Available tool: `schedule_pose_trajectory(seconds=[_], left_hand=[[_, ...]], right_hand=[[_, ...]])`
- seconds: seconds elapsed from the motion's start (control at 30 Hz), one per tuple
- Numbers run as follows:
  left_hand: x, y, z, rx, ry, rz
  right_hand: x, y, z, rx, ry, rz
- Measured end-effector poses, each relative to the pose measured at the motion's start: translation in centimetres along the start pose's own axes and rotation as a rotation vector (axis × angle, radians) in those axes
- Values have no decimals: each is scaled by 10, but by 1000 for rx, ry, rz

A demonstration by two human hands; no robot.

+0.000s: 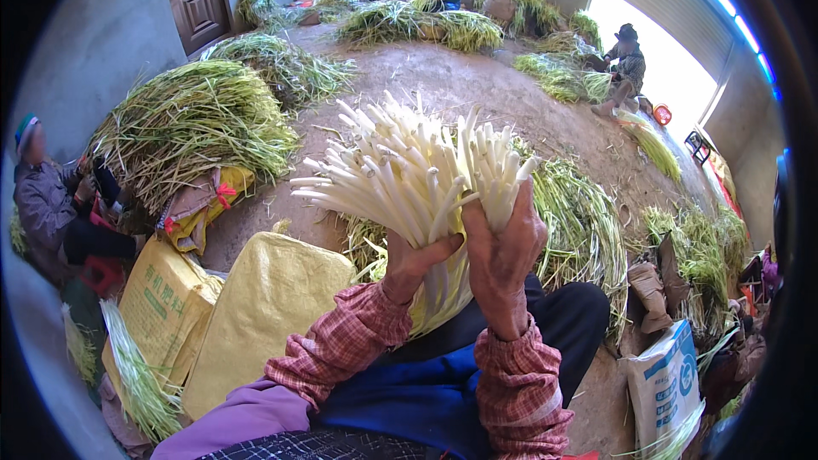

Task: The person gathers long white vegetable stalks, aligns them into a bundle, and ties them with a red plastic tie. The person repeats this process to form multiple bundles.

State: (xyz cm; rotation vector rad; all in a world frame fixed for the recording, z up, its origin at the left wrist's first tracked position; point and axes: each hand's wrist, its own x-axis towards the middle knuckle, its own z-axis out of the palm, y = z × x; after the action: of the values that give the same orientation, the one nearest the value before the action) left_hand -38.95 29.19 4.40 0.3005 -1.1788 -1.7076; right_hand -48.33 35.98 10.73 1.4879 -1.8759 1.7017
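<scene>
A thick bundle of long stalks with white cut ends fans out in front of me, ends up and away. My left hand grips the larger part of it from the left, thumb across the stalks. Around a smaller cluster of white stalks, at the bundle's right side, my right hand is closed. Yellow-green lower parts of the stalks hang below and between my hands, over my lap. Most of the left fingers are hidden behind the bundle.
Large heaps of green stalks lie on the floor, one beside my right knee. Yellow woven sacks stand at my left, a white-blue sack at my right. One person sits at far left; others sit farther off.
</scene>
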Motion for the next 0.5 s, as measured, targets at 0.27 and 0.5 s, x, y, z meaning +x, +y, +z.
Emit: schedule_pose_trajectory(seconds=[0.27, 0.5], left_hand=[[5, 5, -29, 32, -197, -143], [21, -4, -42, -47, -307, -175]], right_hand=[[-2, 3, -5, 103, -69, -73], [3, -5, -7, 168, -58, -100]])
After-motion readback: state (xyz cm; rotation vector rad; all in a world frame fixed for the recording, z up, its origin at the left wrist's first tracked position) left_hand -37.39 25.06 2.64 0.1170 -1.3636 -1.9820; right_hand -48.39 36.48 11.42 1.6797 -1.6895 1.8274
